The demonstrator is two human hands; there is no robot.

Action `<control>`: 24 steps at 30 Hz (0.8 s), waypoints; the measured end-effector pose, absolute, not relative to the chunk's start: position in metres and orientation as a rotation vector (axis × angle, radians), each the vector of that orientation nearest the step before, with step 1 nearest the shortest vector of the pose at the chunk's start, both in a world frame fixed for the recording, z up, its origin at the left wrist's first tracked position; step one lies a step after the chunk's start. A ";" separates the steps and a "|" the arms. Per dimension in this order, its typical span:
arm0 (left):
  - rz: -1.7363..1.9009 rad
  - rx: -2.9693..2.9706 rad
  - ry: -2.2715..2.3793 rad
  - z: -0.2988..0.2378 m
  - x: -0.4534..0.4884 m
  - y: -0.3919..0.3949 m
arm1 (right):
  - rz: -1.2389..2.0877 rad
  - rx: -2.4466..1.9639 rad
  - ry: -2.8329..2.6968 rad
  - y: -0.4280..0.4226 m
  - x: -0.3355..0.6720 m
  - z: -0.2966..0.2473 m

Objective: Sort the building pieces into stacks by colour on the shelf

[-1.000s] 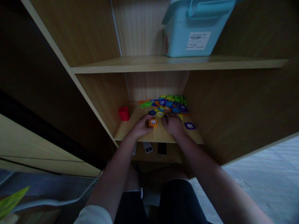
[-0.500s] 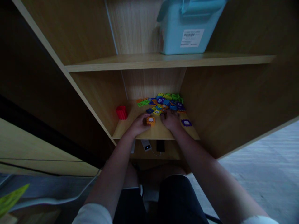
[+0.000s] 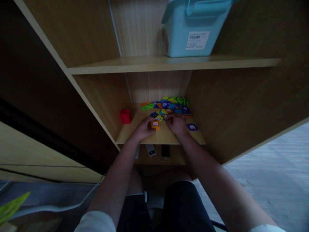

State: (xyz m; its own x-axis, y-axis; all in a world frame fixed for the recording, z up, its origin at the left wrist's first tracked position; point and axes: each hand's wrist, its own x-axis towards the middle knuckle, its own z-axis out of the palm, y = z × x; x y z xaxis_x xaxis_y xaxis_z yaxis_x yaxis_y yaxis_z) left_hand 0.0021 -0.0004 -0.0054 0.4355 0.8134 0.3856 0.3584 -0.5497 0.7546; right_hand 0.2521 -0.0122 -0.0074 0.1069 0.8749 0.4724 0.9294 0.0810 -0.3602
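Head view: left hand (image 3: 142,128) fingers pinch one joined orange block (image 3: 155,124) near the shelf (image 3: 159,139) front edge; right hand (image 3: 177,124), grip unclear, touches the pile (image 3: 172,104), mostly loose

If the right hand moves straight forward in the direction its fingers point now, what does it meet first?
Probably the pile of coloured plastic pieces just beyond the right hand; its fingertips look almost on the nearest pieces, though depth is unclear.
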 end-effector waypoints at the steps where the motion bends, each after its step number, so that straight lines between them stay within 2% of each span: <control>1: 1.016 2.106 0.980 -0.006 0.002 0.000 | -0.126 -1.771 -1.802 -0.012 0.251 -0.008; 14: 0.992 2.137 0.979 -0.003 0.001 -0.002 | -0.157 -1.808 -1.886 -0.018 0.244 -0.003; 20: 0.988 2.108 1.006 -0.002 0.002 -0.003 | -0.196 -1.650 -1.727 -0.014 0.249 -0.006; 24: 0.981 2.119 1.006 -0.003 0.002 -0.003 | -0.102 -1.656 -1.611 -0.011 0.251 -0.012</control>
State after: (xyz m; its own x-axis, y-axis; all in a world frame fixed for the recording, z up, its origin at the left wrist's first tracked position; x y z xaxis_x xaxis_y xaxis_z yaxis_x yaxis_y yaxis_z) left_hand 0.0017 -0.0031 -0.0026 0.4421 0.8197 0.3642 0.3844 -0.5400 0.7488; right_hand 0.2513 -0.0108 -0.0117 0.1837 0.8032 0.5667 0.8681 0.1378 -0.4768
